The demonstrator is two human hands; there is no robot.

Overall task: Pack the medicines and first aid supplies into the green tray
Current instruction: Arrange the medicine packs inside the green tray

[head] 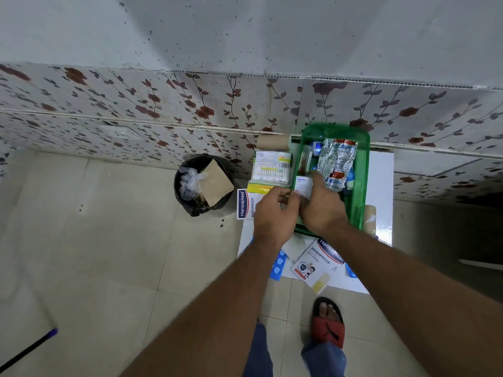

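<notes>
The green tray (363,170) stands on a small white table (381,186). Inside it lie silver tablet strips (337,161) and a small white bottle (316,148). My right hand (322,206) reaches over the tray's left wall and holds a small white medicine box (303,185) at the tray's left side. My left hand (275,213) meets it at the tray's left rim, fingers curled on the same box. A Hansaplast plaster box (245,204) lies left of my left hand. A second Hansaplast box (318,261) lies at the table's near edge.
A cotton-bud pack (270,168) and a brown bandage roll (273,142) lie left of the tray. Another roll (369,219) rests to its right. Blue blister strips (279,265) lie near my left forearm. A black waste bin (202,183) stands on the floor at left.
</notes>
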